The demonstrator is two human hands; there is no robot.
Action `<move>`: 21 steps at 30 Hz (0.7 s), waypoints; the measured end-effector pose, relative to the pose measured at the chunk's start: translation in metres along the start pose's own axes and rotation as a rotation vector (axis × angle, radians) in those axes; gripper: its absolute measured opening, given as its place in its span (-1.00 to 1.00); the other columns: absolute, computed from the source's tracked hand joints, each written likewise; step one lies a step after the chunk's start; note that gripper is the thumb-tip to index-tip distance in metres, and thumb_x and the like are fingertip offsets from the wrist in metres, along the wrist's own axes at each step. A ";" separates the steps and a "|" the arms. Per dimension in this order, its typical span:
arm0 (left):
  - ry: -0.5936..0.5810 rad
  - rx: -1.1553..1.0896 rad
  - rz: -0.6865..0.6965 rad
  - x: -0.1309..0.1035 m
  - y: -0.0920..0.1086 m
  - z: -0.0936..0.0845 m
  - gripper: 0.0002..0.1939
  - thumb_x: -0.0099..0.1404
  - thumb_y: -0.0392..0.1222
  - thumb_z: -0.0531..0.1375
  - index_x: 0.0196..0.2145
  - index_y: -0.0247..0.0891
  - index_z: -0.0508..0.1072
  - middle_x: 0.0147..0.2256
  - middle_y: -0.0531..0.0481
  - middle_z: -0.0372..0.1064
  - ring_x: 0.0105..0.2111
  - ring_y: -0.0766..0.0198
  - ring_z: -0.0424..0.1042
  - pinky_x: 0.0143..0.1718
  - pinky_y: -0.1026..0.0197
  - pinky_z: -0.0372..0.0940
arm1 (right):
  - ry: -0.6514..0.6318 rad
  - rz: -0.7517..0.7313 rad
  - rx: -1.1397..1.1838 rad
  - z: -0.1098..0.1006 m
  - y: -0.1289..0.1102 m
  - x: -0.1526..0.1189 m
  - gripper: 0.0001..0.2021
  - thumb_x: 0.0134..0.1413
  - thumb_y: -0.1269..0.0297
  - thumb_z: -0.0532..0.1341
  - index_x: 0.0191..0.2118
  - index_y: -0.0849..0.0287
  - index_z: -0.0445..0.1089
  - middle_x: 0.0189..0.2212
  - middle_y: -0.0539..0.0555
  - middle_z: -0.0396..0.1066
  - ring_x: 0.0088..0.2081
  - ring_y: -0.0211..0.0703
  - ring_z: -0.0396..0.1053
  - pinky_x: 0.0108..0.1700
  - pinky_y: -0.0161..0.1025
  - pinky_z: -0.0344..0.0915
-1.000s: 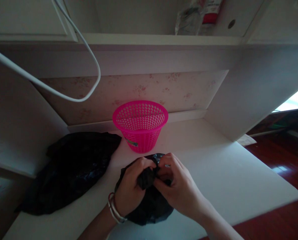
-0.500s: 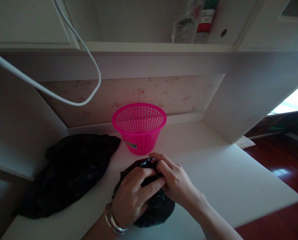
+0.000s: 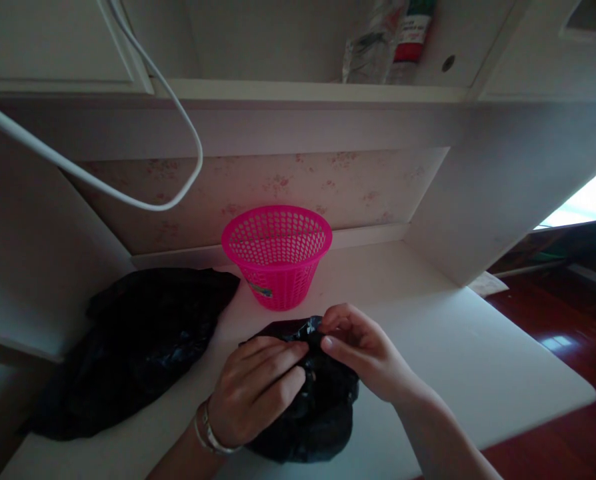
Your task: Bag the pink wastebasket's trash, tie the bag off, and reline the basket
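Note:
A bunched black plastic bag (image 3: 311, 430) lies on the white desk, low in the middle of the view. My left hand (image 3: 258, 387), with silver bangles at the wrist, is closed on the gathered plastic from the left. From the right, my right hand (image 3: 363, 347) pinches the bag's upper edge between thumb and fingers. Just behind the bag stands a pink perforated plastic basket (image 3: 281, 283), upright, with a small label on its side. What the bag holds, if anything, is hidden.
A larger black plastic bag (image 3: 148, 347) slumps on the left of the desk (image 3: 443, 333). A white cable (image 3: 188, 127) loops across the upper left. Overhead, a shelf (image 3: 278, 90) holds a clear plastic item (image 3: 368, 57) and a red-and-green bottle (image 3: 413, 37). A side panel (image 3: 498, 173) rises at right.
My hands have moved apart: the left slid slightly left and the right moved right with its fingers on the bag's edge. The bunched bag has spread and shifted a little right.

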State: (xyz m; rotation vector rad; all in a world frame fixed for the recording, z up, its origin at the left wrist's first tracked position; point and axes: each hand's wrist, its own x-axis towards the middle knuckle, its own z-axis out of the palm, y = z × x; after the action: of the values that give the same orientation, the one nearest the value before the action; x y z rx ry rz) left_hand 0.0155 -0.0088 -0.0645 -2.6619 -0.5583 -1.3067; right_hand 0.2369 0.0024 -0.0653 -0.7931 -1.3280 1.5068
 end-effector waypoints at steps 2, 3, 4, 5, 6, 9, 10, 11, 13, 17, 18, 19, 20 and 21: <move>0.016 0.005 0.005 0.000 0.000 -0.003 -0.84 0.33 -0.43 0.16 -0.15 -0.34 0.47 -0.16 -0.24 0.62 -0.14 0.19 0.59 -0.07 0.14 0.49 | 0.049 -0.028 -0.034 -0.004 0.002 0.002 -0.74 0.07 0.18 0.40 -0.17 0.13 0.41 -0.36 -0.02 0.44 -0.35 -0.32 0.39 -0.31 -0.40 0.31; 0.022 0.021 0.005 -0.001 -0.001 -0.006 -0.83 0.35 -0.44 0.13 -0.16 -0.35 0.48 -0.17 -0.24 0.62 -0.14 0.19 0.60 -0.06 0.14 0.49 | 0.081 -0.042 -0.062 -0.007 0.003 0.003 -0.75 0.07 0.18 0.41 -0.18 0.13 0.43 -0.36 -0.01 0.46 -0.34 -0.31 0.40 -0.31 -0.39 0.33; 0.020 0.041 0.001 -0.004 -0.002 -0.008 -0.80 0.36 -0.45 0.09 -0.15 -0.36 0.49 -0.18 -0.23 0.62 -0.14 0.19 0.60 -0.04 0.13 0.48 | 0.122 -0.047 -0.094 -0.011 0.004 0.003 -0.75 0.06 0.17 0.41 -0.19 0.15 0.45 -0.37 0.00 0.47 -0.34 -0.30 0.42 -0.30 -0.39 0.36; 0.014 0.060 -0.009 -0.009 -0.004 -0.010 -0.76 0.36 -0.46 0.06 -0.14 -0.36 0.50 -0.19 -0.22 0.63 -0.13 0.18 0.60 -0.01 0.11 0.48 | 0.163 -0.037 -0.125 -0.016 0.006 0.003 -0.74 0.04 0.15 0.42 -0.22 0.16 0.47 -0.37 0.01 0.48 -0.34 -0.28 0.43 -0.30 -0.37 0.39; 0.003 0.076 -0.023 -0.016 -0.006 -0.012 -0.72 0.35 -0.48 0.04 -0.12 -0.37 0.50 -0.18 -0.21 0.62 -0.13 0.18 0.60 0.01 0.10 0.47 | 0.198 -0.009 -0.150 -0.022 0.008 0.003 -0.73 0.02 0.12 0.43 -0.23 0.17 0.48 -0.37 0.02 0.49 -0.35 -0.25 0.45 -0.30 -0.33 0.43; -0.002 0.111 -0.094 -0.045 -0.012 -0.015 -0.71 0.31 -0.48 0.08 -0.11 -0.37 0.52 -0.15 -0.18 0.62 -0.14 0.18 0.60 0.05 0.10 0.45 | 0.279 0.109 -0.185 -0.042 0.018 0.002 -0.65 -0.06 0.03 0.45 -0.25 0.18 0.51 -0.40 0.05 0.52 -0.40 -0.19 0.48 -0.31 -0.23 0.51; 0.000 0.127 -0.121 -0.056 -0.013 -0.015 -0.74 0.29 -0.48 0.12 -0.12 -0.37 0.53 -0.16 -0.17 0.62 -0.15 0.18 0.60 0.05 0.11 0.45 | 0.306 0.135 -0.192 -0.049 0.022 0.002 -0.64 -0.09 0.02 0.46 -0.27 0.18 0.52 -0.41 0.06 0.53 -0.41 -0.18 0.49 -0.30 -0.20 0.53; 0.001 0.146 -0.152 -0.067 -0.013 -0.016 -0.75 0.28 -0.48 0.14 -0.14 -0.36 0.53 -0.17 -0.16 0.62 -0.16 0.18 0.60 0.04 0.12 0.45 | 0.332 0.152 -0.200 -0.057 0.027 0.001 -0.63 -0.11 0.01 0.47 -0.28 0.19 0.52 -0.41 0.07 0.55 -0.40 -0.16 0.50 -0.28 -0.19 0.54; -0.003 0.181 -0.231 -0.086 -0.013 -0.017 -0.77 0.25 -0.49 0.18 -0.17 -0.32 0.54 -0.20 -0.11 0.62 -0.19 0.19 0.60 0.01 0.15 0.47 | 0.393 0.175 -0.211 -0.072 0.037 0.000 -0.61 -0.18 0.01 0.49 -0.30 0.19 0.53 -0.42 0.10 0.57 -0.39 -0.13 0.52 -0.26 -0.16 0.55; 0.005 0.185 -0.393 -0.104 -0.012 -0.021 -0.82 0.28 -0.43 0.23 -0.20 -0.25 0.54 -0.27 -0.05 0.63 -0.26 0.20 0.60 -0.11 0.19 0.52 | 0.494 0.194 -0.219 -0.095 0.054 -0.002 -0.55 -0.29 0.00 0.53 -0.31 0.21 0.54 -0.43 0.11 0.56 -0.43 -0.10 0.52 -0.29 -0.12 0.56; 0.015 0.168 -0.429 -0.104 -0.013 -0.022 -0.85 0.29 -0.39 0.24 -0.20 -0.23 0.54 -0.29 -0.05 0.62 -0.29 0.20 0.61 -0.16 0.21 0.53 | 0.505 0.183 -0.225 -0.097 0.056 -0.003 -0.55 -0.28 0.00 0.53 -0.30 0.21 0.54 -0.42 0.12 0.56 -0.43 -0.10 0.52 -0.29 -0.11 0.56; 0.031 0.148 -0.466 -0.103 -0.013 -0.023 -0.87 0.31 -0.36 0.24 -0.21 -0.22 0.55 -0.31 -0.04 0.62 -0.31 0.21 0.61 -0.21 0.24 0.53 | 0.509 0.171 -0.234 -0.099 0.056 -0.003 -0.54 -0.27 -0.01 0.53 -0.27 0.21 0.55 -0.40 0.12 0.55 -0.43 -0.09 0.53 -0.29 -0.11 0.55; 0.051 0.128 -0.505 -0.101 -0.013 -0.024 -0.89 0.32 -0.33 0.24 -0.21 -0.21 0.55 -0.32 -0.03 0.62 -0.34 0.22 0.61 -0.25 0.27 0.53 | 0.509 0.157 -0.245 -0.098 0.055 -0.003 -0.53 -0.24 -0.02 0.51 -0.25 0.21 0.54 -0.38 0.11 0.54 -0.43 -0.10 0.52 -0.30 -0.12 0.55; 0.074 0.109 -0.537 -0.098 -0.012 -0.025 -0.91 0.33 -0.30 0.24 -0.23 -0.21 0.55 -0.33 -0.03 0.61 -0.35 0.23 0.61 -0.27 0.29 0.53 | 0.499 0.139 -0.258 -0.095 0.052 -0.004 -0.53 -0.20 -0.03 0.49 -0.21 0.21 0.54 -0.37 0.10 0.53 -0.43 -0.11 0.52 -0.31 -0.13 0.54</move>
State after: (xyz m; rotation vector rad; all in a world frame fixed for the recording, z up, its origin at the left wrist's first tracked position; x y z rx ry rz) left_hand -0.0623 -0.0307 -0.1262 -2.4479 -1.3585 -1.4283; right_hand 0.3126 0.0349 -0.1359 -1.3509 -1.1104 1.1440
